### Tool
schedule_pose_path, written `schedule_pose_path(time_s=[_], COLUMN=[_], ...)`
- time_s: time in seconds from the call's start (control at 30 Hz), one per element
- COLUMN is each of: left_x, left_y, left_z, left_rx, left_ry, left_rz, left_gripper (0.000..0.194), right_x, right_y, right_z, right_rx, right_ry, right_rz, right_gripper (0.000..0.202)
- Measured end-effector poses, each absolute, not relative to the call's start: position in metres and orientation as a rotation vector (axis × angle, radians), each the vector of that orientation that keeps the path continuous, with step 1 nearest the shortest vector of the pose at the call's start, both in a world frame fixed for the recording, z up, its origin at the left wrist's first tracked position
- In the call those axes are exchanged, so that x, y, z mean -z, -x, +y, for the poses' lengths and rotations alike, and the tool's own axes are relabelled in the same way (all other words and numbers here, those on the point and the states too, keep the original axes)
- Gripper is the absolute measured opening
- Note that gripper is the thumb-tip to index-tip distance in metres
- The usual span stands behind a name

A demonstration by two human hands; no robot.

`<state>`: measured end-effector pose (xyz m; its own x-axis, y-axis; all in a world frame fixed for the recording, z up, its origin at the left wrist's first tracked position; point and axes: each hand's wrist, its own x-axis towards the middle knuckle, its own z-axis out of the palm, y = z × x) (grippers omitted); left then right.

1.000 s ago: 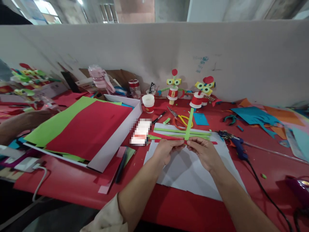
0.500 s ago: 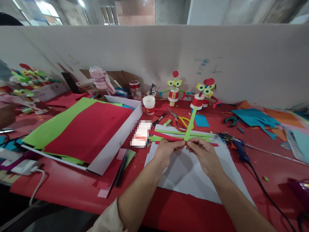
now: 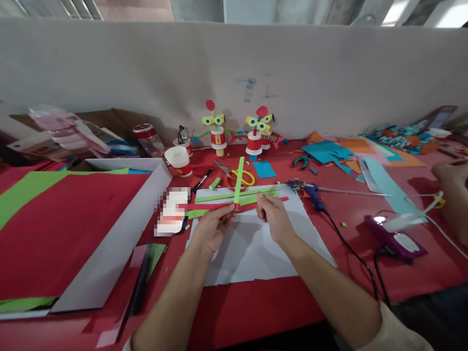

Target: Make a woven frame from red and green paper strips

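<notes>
My left hand [image 3: 215,226] pinches a green paper strip [image 3: 239,180] and a red paper strip [image 3: 210,206] where they meet. From that pinch the green strip points up and away, while the red one runs leftward. To the right, a small gap apart, is my right hand [image 3: 274,217] with its fingers curled; whether anything is inside them is hidden. More green strips [image 3: 219,196] lie just beyond my hands on the white paper sheet [image 3: 252,258]. Scissors [image 3: 248,178] with red and yellow handles rest behind the strips.
A white box [image 3: 120,253] of coloured paper stands left. Paper-cup figures [image 3: 218,139] and a white cup [image 3: 178,160] are at the back. Right are a glue gun [image 3: 310,192] with its cord, a purple power strip [image 3: 398,241] and another person's hand [image 3: 453,195].
My right hand has come off the strips and moved right, its fingers curled. My left hand keeps its pinch. The view has turned right, bringing the power strip and another person's hand into sight.
</notes>
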<state>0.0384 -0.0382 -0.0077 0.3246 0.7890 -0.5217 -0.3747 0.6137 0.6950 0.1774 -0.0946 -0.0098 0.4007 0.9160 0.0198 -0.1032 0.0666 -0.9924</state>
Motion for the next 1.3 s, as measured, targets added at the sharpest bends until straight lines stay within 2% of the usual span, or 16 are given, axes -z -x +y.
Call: schedule_pose_path(time_s=[0.1, 0.27, 0.6, 1.0, 1.3], left_x=[0.008, 0.012, 0.008, 0.011, 0.014], left_y=[-0.038, -0.04, -0.047, -0.046, -0.046], left_z=[-0.038, -0.041, -0.054, -0.046, -0.052], left_rx=[-0.811, -0.876, -0.893, -0.819, -0.884], left_ry=[-0.504, -0.599, -0.707, -0.539, -0.68], left_rz=[0.96, 0.902, 0.926, 0.915, 0.89], left_gripper=[0.005, 0.009, 0.024, 0.003, 0.02], right_x=[0.01, 0.009, 0.01, 0.009, 0.015], right_y=[-0.177, -0.175, -0.171, -0.169, -0.165], right_z=[-0.095, -0.094, -0.093, -0.093, -0.094], right_rx=[-0.927, -0.978, -1.187, -1.153, -1.022], right_ry=[1.28, 1.269, 1.239, 1.219, 1.213], right_rz=[-0.834, -0.824, -0.717, -0.678, -0.71], right_gripper=[0.05, 0.025, 0.022, 0.016, 0.015])
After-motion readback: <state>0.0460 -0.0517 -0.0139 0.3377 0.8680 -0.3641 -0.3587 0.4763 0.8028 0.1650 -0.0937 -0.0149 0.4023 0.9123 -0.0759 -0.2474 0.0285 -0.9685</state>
